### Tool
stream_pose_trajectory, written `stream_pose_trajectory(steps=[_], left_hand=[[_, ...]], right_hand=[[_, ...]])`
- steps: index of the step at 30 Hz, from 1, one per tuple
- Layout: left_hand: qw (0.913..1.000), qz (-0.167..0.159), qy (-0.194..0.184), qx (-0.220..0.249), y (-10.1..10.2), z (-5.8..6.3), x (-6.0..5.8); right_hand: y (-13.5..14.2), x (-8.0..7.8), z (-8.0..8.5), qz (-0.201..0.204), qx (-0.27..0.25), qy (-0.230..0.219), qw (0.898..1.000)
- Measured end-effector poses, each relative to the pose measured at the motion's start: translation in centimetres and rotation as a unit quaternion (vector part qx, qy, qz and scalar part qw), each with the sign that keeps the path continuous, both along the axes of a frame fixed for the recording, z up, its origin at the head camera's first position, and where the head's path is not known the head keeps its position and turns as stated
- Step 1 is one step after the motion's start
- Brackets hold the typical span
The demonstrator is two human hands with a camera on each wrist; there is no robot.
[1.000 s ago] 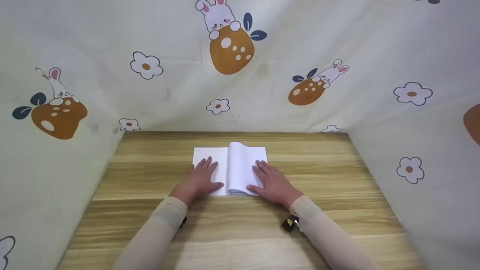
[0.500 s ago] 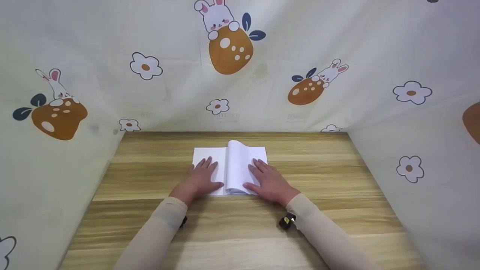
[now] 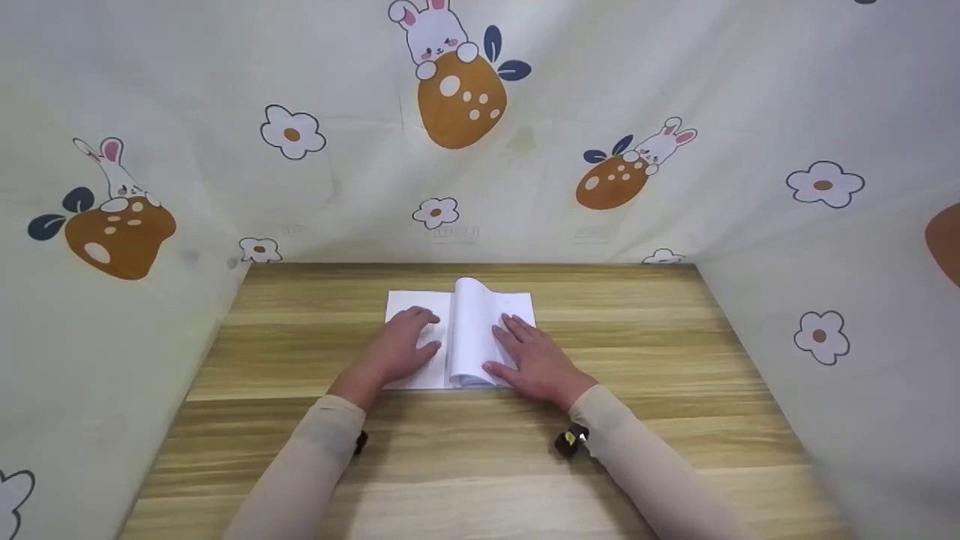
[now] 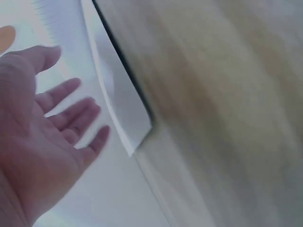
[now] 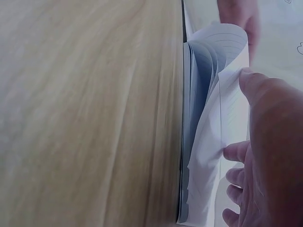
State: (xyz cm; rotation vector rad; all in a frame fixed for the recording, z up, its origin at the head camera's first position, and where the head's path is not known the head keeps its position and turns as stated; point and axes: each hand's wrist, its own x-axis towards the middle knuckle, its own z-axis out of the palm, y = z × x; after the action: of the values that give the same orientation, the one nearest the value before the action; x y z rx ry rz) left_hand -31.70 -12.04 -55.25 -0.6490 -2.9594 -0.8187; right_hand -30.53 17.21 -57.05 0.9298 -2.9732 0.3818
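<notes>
Head view: an open notebook (image 3: 459, 334) lies mid-worktop (image 3: 675, 390). The left hand (image 3: 401, 346) rests flat, fingers relaxed, on the left page. The right hand (image 3: 529, 356) presses bowed right pages, thumb under them. No legible writing.

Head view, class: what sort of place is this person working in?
Probably a screened-off desk booth: a wooden tabletop, printed rabbit-and-flower cloth hung around three sides, and an open notebook under both hands.
</notes>
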Motion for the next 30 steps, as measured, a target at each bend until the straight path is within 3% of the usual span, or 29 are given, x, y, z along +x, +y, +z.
stream_pose_trajectory(steps=[3,7,13,20,30], left_hand=[[0.9993,-0.026,0.017,0.019,0.5,1.0,0.4],[0.997,-0.071,0.033,0.001,1.5,1.8,1.1],[0.9911,-0.117,0.035,-0.052,3.3,1.2,1.7],[0.9877,-0.119,0.029,-0.097,4.4,0.2,1.5],[0.9858,-0.12,0.04,-0.11,4.0,0.7,1.6]], right_hand=[[-0.2,-0.1,0.0,0.003,-0.009,0.004,1.0],[-0.3,-0.2,0.1,0.004,-0.019,0.01,1.0],[-0.1,-0.2,0.1,0.007,-0.024,0.017,1.0],[0.0,-0.2,0.0,0.008,-0.02,0.007,1.0],[0.1,-0.1,0.0,0.008,-0.024,0.003,1.0]])
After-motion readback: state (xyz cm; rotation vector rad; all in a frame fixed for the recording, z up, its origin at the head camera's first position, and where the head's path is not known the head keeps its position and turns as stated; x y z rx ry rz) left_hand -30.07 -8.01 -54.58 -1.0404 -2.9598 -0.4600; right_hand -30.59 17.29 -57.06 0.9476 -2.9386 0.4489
